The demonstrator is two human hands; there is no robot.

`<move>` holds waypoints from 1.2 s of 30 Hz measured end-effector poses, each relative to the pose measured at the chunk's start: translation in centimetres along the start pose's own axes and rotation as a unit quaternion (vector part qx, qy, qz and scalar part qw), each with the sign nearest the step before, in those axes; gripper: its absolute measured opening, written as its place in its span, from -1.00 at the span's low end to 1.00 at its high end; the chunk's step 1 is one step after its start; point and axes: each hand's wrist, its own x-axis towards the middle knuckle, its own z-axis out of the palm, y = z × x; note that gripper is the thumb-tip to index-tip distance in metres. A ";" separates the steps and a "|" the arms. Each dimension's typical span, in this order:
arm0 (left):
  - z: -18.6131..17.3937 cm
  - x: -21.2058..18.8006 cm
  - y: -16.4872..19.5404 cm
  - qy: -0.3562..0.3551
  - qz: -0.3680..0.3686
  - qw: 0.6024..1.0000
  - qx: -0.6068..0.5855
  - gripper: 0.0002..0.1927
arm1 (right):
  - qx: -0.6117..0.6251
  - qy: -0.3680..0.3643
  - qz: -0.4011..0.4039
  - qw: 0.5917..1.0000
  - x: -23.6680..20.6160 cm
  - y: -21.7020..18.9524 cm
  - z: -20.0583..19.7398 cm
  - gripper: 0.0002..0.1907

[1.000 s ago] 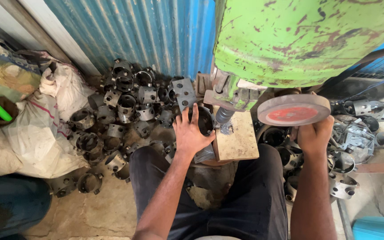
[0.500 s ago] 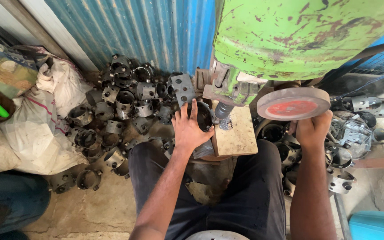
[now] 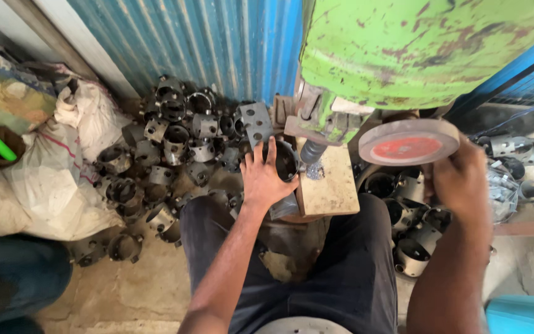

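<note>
My left hand (image 3: 266, 179) lies with fingers spread on a dark round metal ring part (image 3: 284, 159), pressing it against the wooden block (image 3: 326, 183) under the tool of a green press machine (image 3: 403, 49). My right hand (image 3: 461, 178) is blurred and sits just below the round handwheel with a red centre (image 3: 408, 142), apparently gripping it from underneath. The metal punch (image 3: 314, 152) hangs right beside the ring part, above the block.
A heap of several dark metal ring housings (image 3: 168, 148) lies at the left against a blue corrugated wall (image 3: 217, 43). More such parts (image 3: 412, 247) lie at the right. White sacks (image 3: 44, 179) sit far left. A blue container (image 3: 520, 314) is at bottom right.
The right hand has shifted along the handwheel and is now blurred with motion. The left hand stays on the ring part at the block.
</note>
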 end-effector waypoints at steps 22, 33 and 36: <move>0.0 0.1 0.3 0.005 -0.003 1.000 -0.004 0.12 | -0.031 0.082 -0.194 0.977 1.5 5.6 3.4 -0.82; 0.3 0.2 0.2 -0.007 0.002 1.000 0.007 0.11 | -0.011 0.079 -0.195 0.978 1.7 6.0 3.4 -0.83; 0.2 0.3 0.3 -0.013 0.000 1.000 0.004 0.11 | 0.061 0.087 -0.173 0.979 2.2 7.4 4.3 -0.78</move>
